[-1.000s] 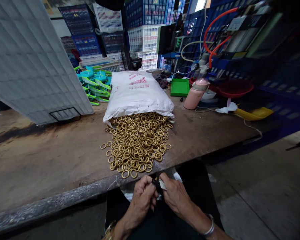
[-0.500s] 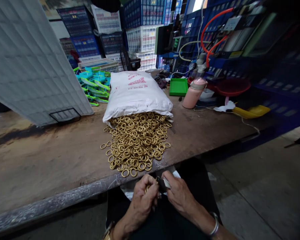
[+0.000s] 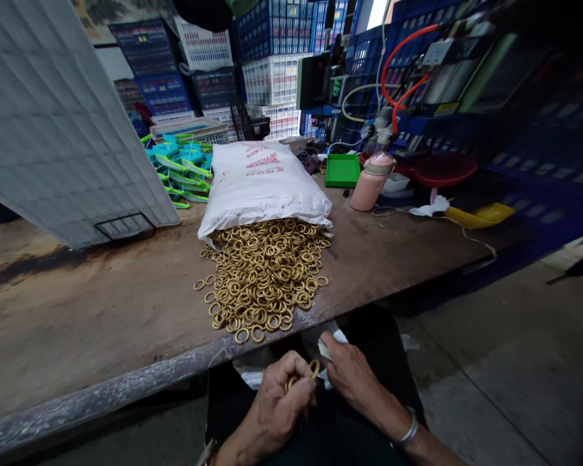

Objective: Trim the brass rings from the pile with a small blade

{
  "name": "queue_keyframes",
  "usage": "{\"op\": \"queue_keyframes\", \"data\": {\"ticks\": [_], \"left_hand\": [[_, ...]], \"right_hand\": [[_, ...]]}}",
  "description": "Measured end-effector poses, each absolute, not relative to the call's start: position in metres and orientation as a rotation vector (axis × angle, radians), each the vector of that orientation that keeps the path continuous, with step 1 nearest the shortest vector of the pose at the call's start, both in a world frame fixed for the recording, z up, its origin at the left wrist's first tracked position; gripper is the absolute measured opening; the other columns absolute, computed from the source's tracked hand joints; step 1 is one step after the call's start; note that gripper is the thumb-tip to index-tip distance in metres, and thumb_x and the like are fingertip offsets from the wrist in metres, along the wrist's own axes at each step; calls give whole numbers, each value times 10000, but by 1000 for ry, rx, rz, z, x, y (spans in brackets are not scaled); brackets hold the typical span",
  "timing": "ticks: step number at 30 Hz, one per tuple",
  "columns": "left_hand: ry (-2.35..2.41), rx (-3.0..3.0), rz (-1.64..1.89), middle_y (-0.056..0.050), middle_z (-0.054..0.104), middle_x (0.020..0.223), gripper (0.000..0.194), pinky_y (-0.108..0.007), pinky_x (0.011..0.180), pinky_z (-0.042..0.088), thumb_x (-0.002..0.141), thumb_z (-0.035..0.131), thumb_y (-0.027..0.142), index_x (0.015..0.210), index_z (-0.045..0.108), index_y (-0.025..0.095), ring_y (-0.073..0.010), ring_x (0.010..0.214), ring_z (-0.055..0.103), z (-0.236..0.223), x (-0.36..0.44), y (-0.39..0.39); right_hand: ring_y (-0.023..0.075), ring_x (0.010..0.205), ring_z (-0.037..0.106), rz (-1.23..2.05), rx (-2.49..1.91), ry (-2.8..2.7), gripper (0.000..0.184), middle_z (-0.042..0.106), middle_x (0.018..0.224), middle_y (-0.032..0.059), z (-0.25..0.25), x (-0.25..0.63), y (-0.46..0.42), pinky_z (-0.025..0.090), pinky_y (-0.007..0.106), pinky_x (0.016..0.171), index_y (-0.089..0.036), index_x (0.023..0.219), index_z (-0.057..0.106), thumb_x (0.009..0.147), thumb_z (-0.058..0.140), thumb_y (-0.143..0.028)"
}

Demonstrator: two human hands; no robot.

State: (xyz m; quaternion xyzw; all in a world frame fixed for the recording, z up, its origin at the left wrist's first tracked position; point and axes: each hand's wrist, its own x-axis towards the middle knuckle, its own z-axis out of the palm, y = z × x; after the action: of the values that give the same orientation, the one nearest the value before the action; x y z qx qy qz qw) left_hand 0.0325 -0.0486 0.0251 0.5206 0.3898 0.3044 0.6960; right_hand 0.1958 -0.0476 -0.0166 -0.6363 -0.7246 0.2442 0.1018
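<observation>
1. Evidently, the left hand [image 3: 278, 396] has its grip narrowed on a few gold-coloured round rings, one of which [image 3: 314, 369] stands out past the thumb and fingertip. That edge hold probably leaves most of the ring's rim exposed.
2. Beside it, just apart, the right hand [image 3: 354, 374] is curled with its grip closed around a small pale flat piece [image 3: 324, 350]; whatever else it may hold is hidden. Its closeness likely lets both hands work together over the lap.
3. On the brown wooden tabletop [image 3: 102, 304], the loose pile of gold-coloured rings [image 3: 262, 278] fans from the mouth of a white printed sack [image 3: 267, 184] towards the near edge, presumably to be within easy reach. The sack lies flat behind, its opening facing the person, which seems to suit letting rings out.
4. Further back, right of the sack, a shallow green tray [image 3: 342, 170] and a pink bottle [image 3: 368, 189] stand apart from the pile, perhaps so neither crowds the hands.
</observation>
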Motion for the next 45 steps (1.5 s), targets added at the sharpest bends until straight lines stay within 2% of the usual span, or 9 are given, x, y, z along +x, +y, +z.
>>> {"op": "queue_keyframes", "data": {"ticks": [5,7,11,17,24,29,34,41,45], "left_hand": [[921,775,570,34,504,531,279,-145,331,259,706,572,414,670,449,166,-41,352,378,2,32,-43],[922,605,532,20,527,553,269,-153,345,300,655,628,370,670,471,153,-57,386,431,-12,32,-41],[970,311,627,0,577,673,310,-267,543,460,600,693,316,786,502,159,-134,608,575,-32,31,-38],[1009,239,775,-54,599,785,325,-347,690,443,570,727,290,769,525,130,-176,738,577,-37,32,-36],[1179,272,751,-18,538,768,408,-305,640,421,539,741,367,791,506,149,-142,679,530,-42,33,-35],[957,768,670,-30,552,661,317,-240,599,414,662,628,423,669,567,112,-127,637,525,-23,30,-35],[1061,881,759,-3,518,542,372,-175,363,354,685,554,504,610,485,147,-88,437,461,5,37,-24],[1228,809,960,65,501,534,484,-140,287,282,674,546,535,993,428,190,-48,319,362,20,48,0],[1200,846,903,93,404,452,347,-131,293,222,707,525,507,787,482,172,-24,303,263,23,45,7]], "right_hand": [[121,506,496,531,-1914,-1965,176,535,567,-5,-18,196,-35,280,207,502,-193,756,470,697,353,-77],[129,532,523,449,-1886,-1952,165,558,585,4,-13,191,-25,291,212,520,-191,769,488,717,365,-94],[144,606,569,376,-1868,-2017,126,607,660,12,-7,177,-7,280,226,545,-194,833,497,758,414,-136],[163,652,587,354,-1991,-2117,71,632,721,35,-6,161,7,239,246,533,-198,854,491,789,471,-218],[155,611,571,357,-2025,-2103,76,630,700,31,-4,159,13,199,254,513,-197,844,497,777,464,-189],[135,567,542,390,-1977,-2009,85,600,632,4,-6,170,20,213,241,517,-198,810,502,754,452,-159],[140,577,529,504,-1824,-1850,119,560,628,1,-7,179,29,294,224,541,-193,801,479,745,390,-137],[135,578,517,610,-1476,-1852,86,536,637,-3,3,180,22,358,220,551,-197,788,458,752,387,-166],[115,542,484,709,-1363,-1865,61,515,615,-20,7,177,15,351,209,528,-202,769,466,779,406,-202]]}}
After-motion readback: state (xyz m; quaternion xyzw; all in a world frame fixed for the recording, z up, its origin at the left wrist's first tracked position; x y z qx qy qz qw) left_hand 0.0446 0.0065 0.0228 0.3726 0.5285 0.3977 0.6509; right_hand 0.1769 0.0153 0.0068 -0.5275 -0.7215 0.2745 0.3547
